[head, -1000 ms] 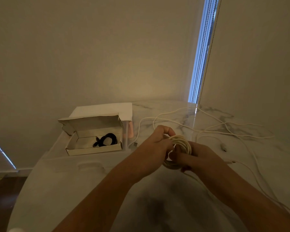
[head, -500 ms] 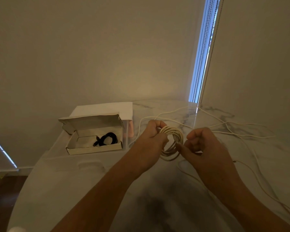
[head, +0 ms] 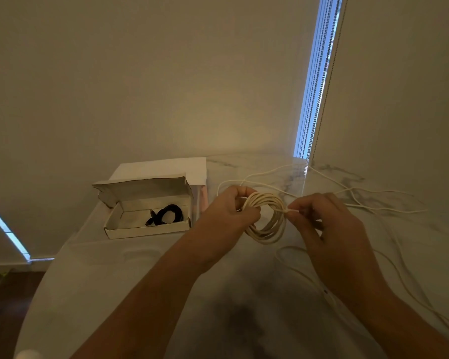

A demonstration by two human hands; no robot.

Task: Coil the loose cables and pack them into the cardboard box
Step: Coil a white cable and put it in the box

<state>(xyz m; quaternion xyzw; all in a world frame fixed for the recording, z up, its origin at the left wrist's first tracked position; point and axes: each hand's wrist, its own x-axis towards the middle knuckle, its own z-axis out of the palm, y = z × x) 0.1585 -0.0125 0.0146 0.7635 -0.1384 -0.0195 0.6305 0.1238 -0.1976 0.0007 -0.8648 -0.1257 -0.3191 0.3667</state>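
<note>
A marble table [head: 140, 281] with grey veining fills the lower frame, its rounded edge curving down the lower left. Plain walls [head: 140, 73] rise behind it, and a bright slit of window with bead chains [head: 319, 73] runs down the upper right. Dark floor [head: 11, 294] shows at lower left.

An open box [head: 145, 226] stands at centre left of the frame, lid tilted back, resting on a white sheet [head: 166, 165]. A black cable [head: 167, 215], coiled, lies inside it; its plug ends are too dark to make out.

Loose white cable [head: 360, 203] trails across the table at right and runs out of the frame at lower right, so its far end is cut off. A pale object at the bottom left edge is cropped and cannot be identified.

At centre, both hands hold a coil [head: 267, 218] of white cable above the table. The left hand [head: 226, 216] grips the coil's left side, fingers curled round the strands, thumb on top. The right hand [head: 327, 229] pinches the coil's right side between thumb and fingertips [head: 292, 215], its remaining fingers curled. The coil's lower arc hangs free between the two hands; the strands inside the left fist are hidden.
</note>
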